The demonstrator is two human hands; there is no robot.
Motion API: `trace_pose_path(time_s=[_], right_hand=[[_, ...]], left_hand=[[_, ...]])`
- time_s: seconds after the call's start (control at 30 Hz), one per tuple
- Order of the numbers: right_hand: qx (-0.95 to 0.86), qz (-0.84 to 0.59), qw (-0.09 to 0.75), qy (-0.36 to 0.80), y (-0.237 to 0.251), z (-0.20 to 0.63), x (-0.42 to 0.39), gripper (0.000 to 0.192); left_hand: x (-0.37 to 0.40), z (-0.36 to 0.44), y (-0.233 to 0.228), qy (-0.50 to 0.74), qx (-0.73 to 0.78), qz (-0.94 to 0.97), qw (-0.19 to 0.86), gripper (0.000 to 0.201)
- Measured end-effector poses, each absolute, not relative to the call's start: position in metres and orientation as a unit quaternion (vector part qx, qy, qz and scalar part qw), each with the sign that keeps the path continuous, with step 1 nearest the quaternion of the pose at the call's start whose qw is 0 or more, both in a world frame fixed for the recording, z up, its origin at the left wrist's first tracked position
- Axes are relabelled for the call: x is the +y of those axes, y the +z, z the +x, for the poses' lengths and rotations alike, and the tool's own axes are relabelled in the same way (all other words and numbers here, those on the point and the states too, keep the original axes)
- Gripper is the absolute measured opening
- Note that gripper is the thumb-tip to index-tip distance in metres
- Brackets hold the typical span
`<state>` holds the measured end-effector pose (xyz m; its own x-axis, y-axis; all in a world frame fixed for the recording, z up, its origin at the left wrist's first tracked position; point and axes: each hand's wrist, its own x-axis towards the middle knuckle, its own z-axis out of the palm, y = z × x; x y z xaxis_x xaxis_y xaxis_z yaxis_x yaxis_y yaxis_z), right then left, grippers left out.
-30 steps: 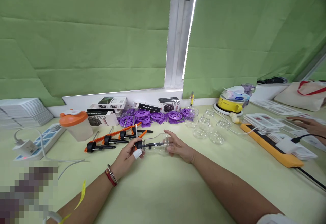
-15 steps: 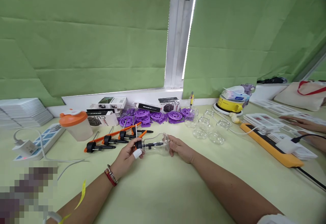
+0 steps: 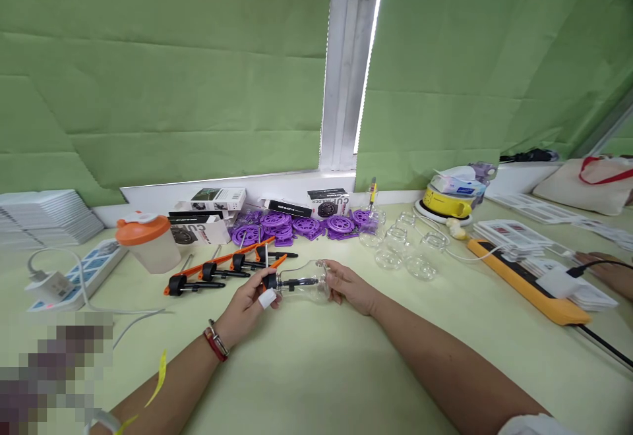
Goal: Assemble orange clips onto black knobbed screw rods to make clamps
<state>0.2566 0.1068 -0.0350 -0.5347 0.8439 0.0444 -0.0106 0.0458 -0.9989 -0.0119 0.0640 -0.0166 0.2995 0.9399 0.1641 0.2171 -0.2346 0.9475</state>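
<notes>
Between my hands a clear glass bottle (image 3: 302, 281) lies on its side, its wide end to the right. My left hand (image 3: 250, 303), a white wrap on one finger, is closed around the black lid (image 3: 270, 281) at its neck. An orange strip and a metal straw stick out from this lid, and a black stem runs inside the glass. My right hand (image 3: 350, 287) grips the bottle's wide base, its fingers partly hidden behind. Several similar black lids (image 3: 210, 271) with stems and orange straps lie just left. More clear glass bottles (image 3: 420, 265) stand at the right.
Purple wheel-shaped pieces (image 3: 306, 225) are heaped by the wall, near printed boxes (image 3: 200, 229). An orange-lidded cup (image 3: 148, 244) and a white power strip (image 3: 99, 270) sit left. At right are an orange power strip (image 3: 524, 283), white cards and another person's hand (image 3: 601, 267).
My hands keep their hold on the bottle and lid, nearly still. At the far right, the other person's hand has drawn back to the right.
</notes>
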Motion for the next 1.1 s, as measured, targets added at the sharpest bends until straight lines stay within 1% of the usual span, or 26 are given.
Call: trace_pose_path(time_s=[0.17,0.3,0.43,0.47,0.67,0.73,0.8,0.93,1.07,1.1], right_hand=[[-0.635,-0.350,0.351,0.593,-0.036,0.254,0.108,0.059],[-0.643,-0.344,0.370,0.576,-0.031,0.254,0.104,0.060],[-0.645,-0.308,0.380,0.587,-0.027,0.258,0.099,0.082],[-0.647,-0.303,0.379,0.588,-0.026,0.258,0.099,0.083],[-0.620,-0.316,0.372,0.614,-0.030,0.256,0.105,0.067],[-0.625,-0.331,0.370,0.602,-0.031,0.255,0.107,0.061],[-0.639,-0.346,0.361,0.584,-0.031,0.254,0.108,0.059],[-0.654,-0.343,0.354,0.574,-0.028,0.256,0.106,0.070],[-0.646,-0.301,0.372,0.594,-0.027,0.259,0.102,0.088],[-0.646,-0.296,0.374,0.596,-0.027,0.259,0.102,0.088]], left_hand=[[0.064,-0.012,-0.018,0.404,0.432,0.675,0.440,0.045],[0.064,-0.011,-0.017,0.411,0.431,0.665,0.450,0.046],[0.064,-0.011,-0.017,0.417,0.431,0.660,0.453,0.046],[0.064,-0.011,-0.017,0.415,0.431,0.661,0.452,0.046],[0.065,-0.011,-0.021,0.407,0.433,0.672,0.441,0.046],[0.064,-0.010,-0.022,0.406,0.430,0.678,0.437,0.046],[0.063,-0.009,-0.021,0.407,0.428,0.682,0.431,0.046],[0.062,-0.008,-0.017,0.413,0.433,0.671,0.439,0.046],[0.064,-0.010,-0.017,0.422,0.440,0.652,0.450,0.047],[0.064,-0.010,-0.017,0.422,0.440,0.653,0.450,0.047]])
